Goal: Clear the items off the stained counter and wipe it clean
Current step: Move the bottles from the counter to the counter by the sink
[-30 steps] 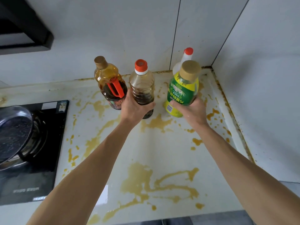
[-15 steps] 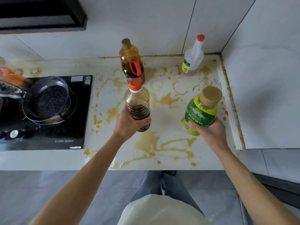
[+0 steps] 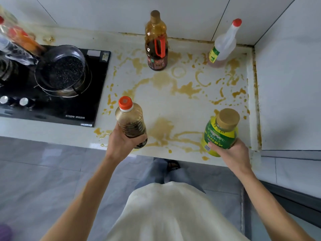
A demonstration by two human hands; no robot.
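Head view, left edge blurred — bottles (image 3: 15, 34) indistinct

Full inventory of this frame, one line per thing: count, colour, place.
orange-capped bottle: 1, clear with dark liquid, held over the counter's front edge
green-labelled bottle: 1, yellow-green with tan cap, held over the counter's front right
red-handled bottle: 1, amber with dark liquid, standing at the back of the counter
red-capped squeeze bottle: 1, translucent white, back right corner
counter: 1, white with yellow-brown stains, centre
hob: 1, black, left of the stains
pot: 1, metal with dark inside, on the hob
wall tiles: several, white, behind and to the right
floor: grey tiles, below the counter
left hand: 1, grips the orange-capped bottle
right hand: 1, grips the green-labelled bottle
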